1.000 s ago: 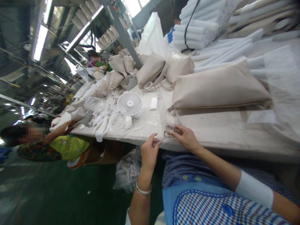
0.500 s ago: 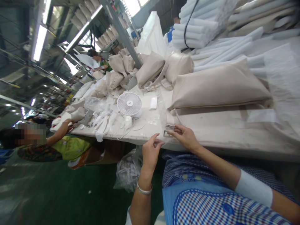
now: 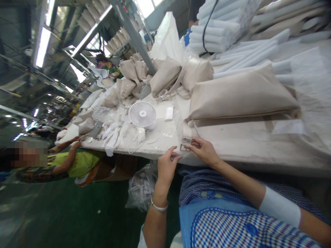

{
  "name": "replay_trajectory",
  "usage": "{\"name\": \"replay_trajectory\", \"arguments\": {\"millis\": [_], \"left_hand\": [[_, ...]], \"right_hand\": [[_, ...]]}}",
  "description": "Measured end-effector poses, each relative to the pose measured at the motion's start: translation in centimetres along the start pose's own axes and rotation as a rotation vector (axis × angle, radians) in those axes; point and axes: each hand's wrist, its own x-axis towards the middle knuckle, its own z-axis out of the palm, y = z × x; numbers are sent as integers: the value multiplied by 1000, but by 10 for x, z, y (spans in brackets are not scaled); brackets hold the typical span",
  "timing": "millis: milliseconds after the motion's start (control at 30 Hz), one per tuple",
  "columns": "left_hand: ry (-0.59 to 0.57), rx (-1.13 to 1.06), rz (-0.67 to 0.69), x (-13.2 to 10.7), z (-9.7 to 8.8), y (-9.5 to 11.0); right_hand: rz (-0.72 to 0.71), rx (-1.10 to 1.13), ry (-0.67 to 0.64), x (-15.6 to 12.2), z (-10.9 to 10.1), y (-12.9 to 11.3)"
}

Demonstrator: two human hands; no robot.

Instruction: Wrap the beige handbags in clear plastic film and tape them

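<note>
The thumb and fingers of my right hand pinch a metal buckle at the table's front edge. The buckle sits on the end of a pale beige strap, which leads up to a large beige bag lying on its side. Just left of the buckle is my left hand, its fingers curled together towards the thumb. Whatever it pinches, if anything, is too small or clear to make out. A bracelet is on that wrist.
A white fan with a cord stands left of the bag, near paper scraps. More beige bags and white rolls lie behind. A co-worker in a yellow-green top is at the left; a plastic sack stands below.
My hands and the buckle have hardly moved. The co-worker at the left has shifted, and both their arms now show at the table. The person farther back has moved slightly.
</note>
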Motion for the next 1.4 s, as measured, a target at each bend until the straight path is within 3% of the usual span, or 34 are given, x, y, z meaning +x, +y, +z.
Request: {"name": "replay_trajectory", "arguments": {"millis": [333, 633, 800, 967, 1067, 1167, 1267, 1400], "left_hand": [[-7, 13, 19, 4, 8, 7], [-15, -346, -80, 4, 18, 10], [-42, -487, -104, 2, 22, 15], [109, -336, -46, 3, 11, 12], [208, -129, 56, 3, -2, 6], [294, 93, 198, 1, -10, -2], [276, 185, 319, -7, -7, -10], [227, 169, 406, -21, 7, -20]], "right_hand": [[19, -99, 14, 0, -2, -1], [24, -69, 28, 2, -2, 1], [59, 61, -83, 6, -4, -3], [47, -112, -110, 13, -5, -6], [198, -72, -168, 13, 0, -13], [380, 154, -224, 12, 9, -24], [477, 294, -269, 14, 19, -31], [503, 214, -255, 19, 29, -30]]}}
